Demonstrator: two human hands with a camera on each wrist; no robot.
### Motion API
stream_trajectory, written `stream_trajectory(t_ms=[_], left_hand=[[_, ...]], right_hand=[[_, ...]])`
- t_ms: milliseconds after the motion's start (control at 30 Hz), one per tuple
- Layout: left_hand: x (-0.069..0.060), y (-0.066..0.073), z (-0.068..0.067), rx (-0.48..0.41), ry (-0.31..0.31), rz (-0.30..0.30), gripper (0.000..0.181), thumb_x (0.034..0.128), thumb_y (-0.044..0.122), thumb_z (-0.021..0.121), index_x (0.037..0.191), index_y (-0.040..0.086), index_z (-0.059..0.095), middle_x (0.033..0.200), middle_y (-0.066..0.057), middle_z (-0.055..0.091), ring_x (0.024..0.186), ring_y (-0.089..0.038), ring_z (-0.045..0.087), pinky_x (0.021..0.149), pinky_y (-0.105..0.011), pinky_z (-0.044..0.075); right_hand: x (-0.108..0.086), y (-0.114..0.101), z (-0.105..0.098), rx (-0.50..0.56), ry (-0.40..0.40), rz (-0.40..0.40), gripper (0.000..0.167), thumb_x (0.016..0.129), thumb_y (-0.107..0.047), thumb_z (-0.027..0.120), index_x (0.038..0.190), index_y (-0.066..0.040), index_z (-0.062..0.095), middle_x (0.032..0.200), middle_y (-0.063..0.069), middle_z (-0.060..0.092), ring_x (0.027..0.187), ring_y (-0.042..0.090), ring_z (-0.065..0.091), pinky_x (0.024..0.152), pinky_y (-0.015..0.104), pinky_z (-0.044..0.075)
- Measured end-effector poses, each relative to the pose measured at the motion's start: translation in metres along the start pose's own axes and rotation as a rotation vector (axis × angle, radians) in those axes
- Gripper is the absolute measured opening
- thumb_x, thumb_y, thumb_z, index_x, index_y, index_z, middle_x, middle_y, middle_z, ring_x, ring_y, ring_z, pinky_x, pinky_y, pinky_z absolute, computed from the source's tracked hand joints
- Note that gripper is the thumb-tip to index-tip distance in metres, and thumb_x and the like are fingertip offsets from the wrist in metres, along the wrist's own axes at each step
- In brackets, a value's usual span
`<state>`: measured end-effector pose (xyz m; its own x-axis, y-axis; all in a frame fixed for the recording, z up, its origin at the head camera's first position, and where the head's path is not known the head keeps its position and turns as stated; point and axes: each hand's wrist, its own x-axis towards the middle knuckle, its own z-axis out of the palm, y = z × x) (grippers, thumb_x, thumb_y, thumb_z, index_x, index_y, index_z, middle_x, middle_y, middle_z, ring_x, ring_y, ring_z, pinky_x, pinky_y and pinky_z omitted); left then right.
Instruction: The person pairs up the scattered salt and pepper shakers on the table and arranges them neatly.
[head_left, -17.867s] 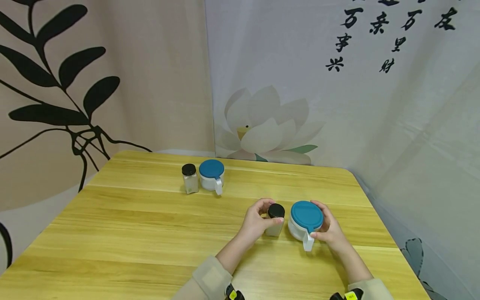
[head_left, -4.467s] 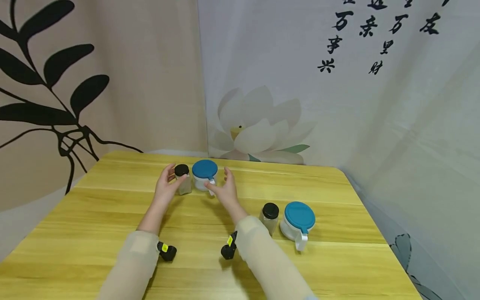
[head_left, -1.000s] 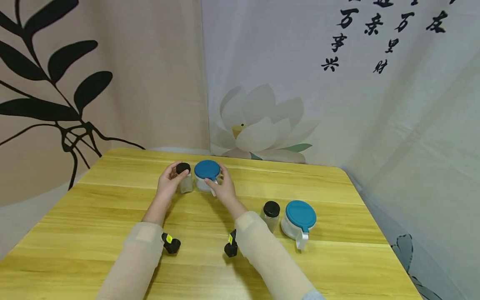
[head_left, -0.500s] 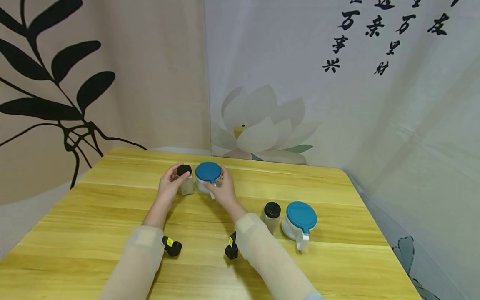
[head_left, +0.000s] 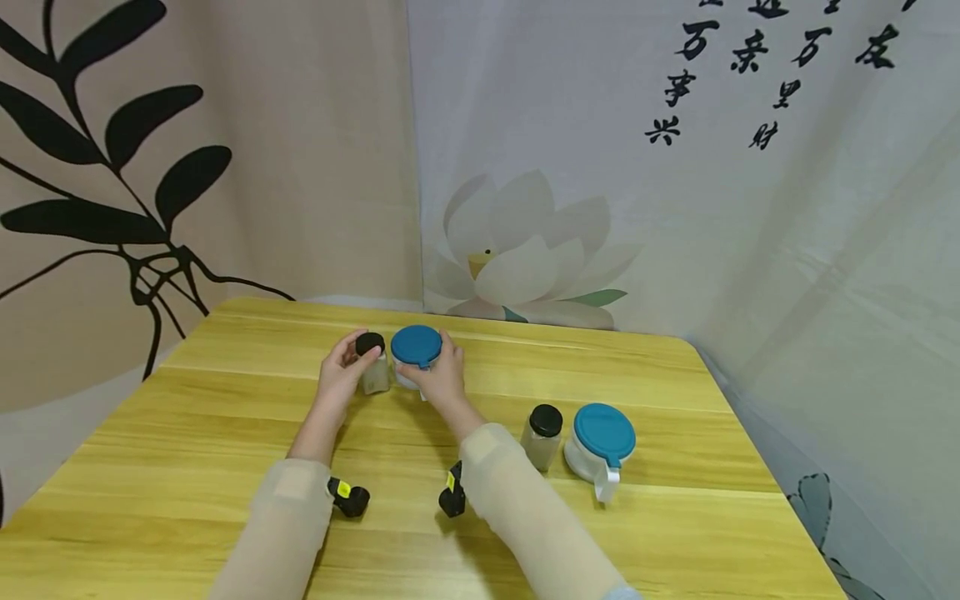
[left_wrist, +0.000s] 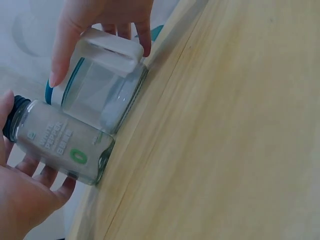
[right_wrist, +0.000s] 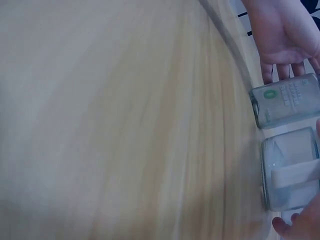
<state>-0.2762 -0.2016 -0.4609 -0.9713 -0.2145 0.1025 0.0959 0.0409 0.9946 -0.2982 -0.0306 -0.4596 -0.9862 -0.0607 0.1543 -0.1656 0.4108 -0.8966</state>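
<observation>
Toward the back of the wooden table, my left hand [head_left: 337, 379] grips a small pepper jar [head_left: 377, 379] by its black cap, thumb in front and fingers behind. Its label reads "white pepper" in the left wrist view, where the clear glass body [left_wrist: 62, 145] stands on the table. Right beside it is a glass seasoning jar [head_left: 416, 342] with a blue lid and a white handle [left_wrist: 111, 52]. My right hand [head_left: 444, 379] holds this jar, thumb at the front and fingers round its right side. The right wrist view shows both jars [right_wrist: 287, 102] upright at its right edge.
Nearer and to the right stand a second black-capped jar [head_left: 542, 442] and a second blue-lidded jar [head_left: 603, 433], close to my right sleeve [head_left: 525, 500]. A printed cloth [head_left: 525, 125] hangs behind the table's [head_left: 225, 433] back edge.
Earlier my hands were on the nearer right-hand pair; then they moved to the back pair. In the last second my right thumb has shifted left across the blue-lidded jar. Both back jars stay nearly in place.
</observation>
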Motion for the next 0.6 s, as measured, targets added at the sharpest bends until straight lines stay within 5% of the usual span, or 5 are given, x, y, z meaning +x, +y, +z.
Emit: stream_trajectory(t_ms=[67,300,600], left_hand=[[-0.001,0.0,0.0,-0.002,0.006,-0.001,0.066,0.087,0.038,0.07,0.143,0.012,0.045,0.121,-0.006,0.053,0.113,-0.018,0.045,0.095,-0.033,0.036],[-0.021,0.032,0.004,-0.01,-0.009,-0.033,0.055,0.0933,0.02,0.065,0.143,0.008,0.044,0.125,-0.015,0.051,0.111,-0.018,0.045,0.091,-0.03,0.037],[-0.009,0.009,0.002,-0.036,0.027,-0.012,0.056,0.0906,0.024,0.068,0.141,0.012,0.048,0.123,-0.009,0.052,0.107,-0.015,0.046,0.092,-0.028,0.037]], right_hand=[[0.001,-0.001,0.002,0.04,-0.001,-0.001,0.098,0.077,-0.032,0.081,0.151,-0.008,0.021,0.146,0.018,0.029,0.129,0.034,0.038,0.101,0.052,0.035],[0.002,-0.001,0.007,0.138,0.018,-0.004,0.098,0.077,-0.025,0.082,0.15,-0.003,0.02,0.148,0.015,0.031,0.131,0.032,0.037,0.104,0.05,0.033],[0.001,-0.004,0.009,0.144,0.049,0.03,0.096,0.077,-0.025,0.083,0.15,-0.007,0.024,0.146,0.013,0.037,0.13,0.031,0.04,0.102,0.049,0.035]])
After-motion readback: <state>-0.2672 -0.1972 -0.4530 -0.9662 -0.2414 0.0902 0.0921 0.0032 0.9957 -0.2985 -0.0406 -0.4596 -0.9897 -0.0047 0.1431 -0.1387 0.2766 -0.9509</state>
